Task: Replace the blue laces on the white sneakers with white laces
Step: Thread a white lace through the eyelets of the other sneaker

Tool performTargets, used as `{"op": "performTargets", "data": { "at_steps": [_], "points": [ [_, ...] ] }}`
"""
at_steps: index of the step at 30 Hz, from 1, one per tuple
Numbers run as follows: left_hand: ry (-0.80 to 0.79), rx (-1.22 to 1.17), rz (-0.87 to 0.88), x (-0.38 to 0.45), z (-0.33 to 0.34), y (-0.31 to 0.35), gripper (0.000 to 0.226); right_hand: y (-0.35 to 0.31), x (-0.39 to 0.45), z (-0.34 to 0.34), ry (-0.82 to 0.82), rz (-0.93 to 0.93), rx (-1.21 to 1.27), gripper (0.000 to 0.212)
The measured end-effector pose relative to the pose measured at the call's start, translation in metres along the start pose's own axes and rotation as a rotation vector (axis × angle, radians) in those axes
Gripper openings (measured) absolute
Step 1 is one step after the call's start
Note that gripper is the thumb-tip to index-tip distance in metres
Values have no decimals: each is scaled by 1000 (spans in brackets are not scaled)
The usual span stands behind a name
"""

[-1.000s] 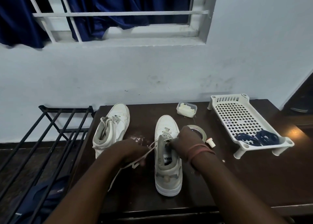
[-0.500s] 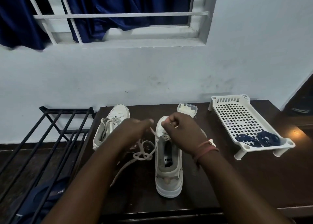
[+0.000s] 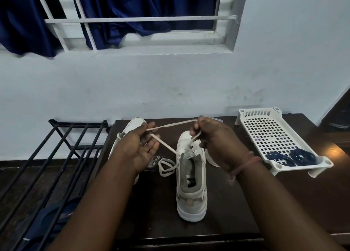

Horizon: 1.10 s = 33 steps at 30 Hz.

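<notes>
1. The flat white lace (image 3: pixel 171 126) runs taut across the middle of the frame between your two hands, above the dark brown wooden table (image 3: pixel 236 203); a second stretch slants down from your left hand to the eyelets of the nearer shoe, and a slack loop of it lies on the table just left of that shoe.
2. The white low-top sneaker with a grey lining (image 3: pixel 191 176) stands upright at centre frame, heel toward you, toe toward the wall.
3. Your left hand (image 3: pixel 139 146) is palm-up left of centre, thumb and fingers pinching the lace.
4. Your right hand (image 3: pixel 216 138) is curled round the other end just above the sneaker's toe (a reddish thread band sits at that wrist).
5. The second white sneaker (image 3: pixel 130 125) lies behind your left hand, mostly hidden.
6. The white perforated plastic tray on short legs (image 3: pixel 269 135) stands at the right of the frame, with the coiled dark blue laces (image 3: pixel 291 157) at its near end.
7. A black metal rack (image 3: pixel 56 156) fills the lower left; dark blue curtains (image 3: pixel 132 6) hang in the window at the top.
</notes>
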State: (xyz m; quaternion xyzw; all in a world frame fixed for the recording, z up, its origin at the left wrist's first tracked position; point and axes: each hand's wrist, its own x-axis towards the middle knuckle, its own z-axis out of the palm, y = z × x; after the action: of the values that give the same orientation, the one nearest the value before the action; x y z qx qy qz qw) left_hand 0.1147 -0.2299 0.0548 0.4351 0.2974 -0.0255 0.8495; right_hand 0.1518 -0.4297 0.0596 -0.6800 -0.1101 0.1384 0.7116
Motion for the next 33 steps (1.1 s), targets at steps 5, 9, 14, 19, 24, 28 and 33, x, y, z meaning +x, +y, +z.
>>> {"op": "performTargets", "data": {
  "at_steps": [5,9,14,19,24,28,33],
  "points": [
    [105,-83,-39,11,-2,-6,29,-1,4,-18,264,153,99,27],
    [88,99,-47,8,5,-15,23,7,4,-13,225,172,-28,33],
    [43,1016,260,-9,23,-37,29,11,1,-2,104,71,-410,31],
    [-161,1162,867,-8,26,-44,42,12,0,-2,121,16,-409,8],
    [-92,1441,1069,2,19,-40,28,18,-3,-7,101,112,-339,4],
    [-23,1419,1066,6,17,-46,23,12,-2,-7,29,143,-178,12],
    [-111,1317,973,6,20,-54,20,14,-3,-5,121,191,-156,12]
  ]
}}
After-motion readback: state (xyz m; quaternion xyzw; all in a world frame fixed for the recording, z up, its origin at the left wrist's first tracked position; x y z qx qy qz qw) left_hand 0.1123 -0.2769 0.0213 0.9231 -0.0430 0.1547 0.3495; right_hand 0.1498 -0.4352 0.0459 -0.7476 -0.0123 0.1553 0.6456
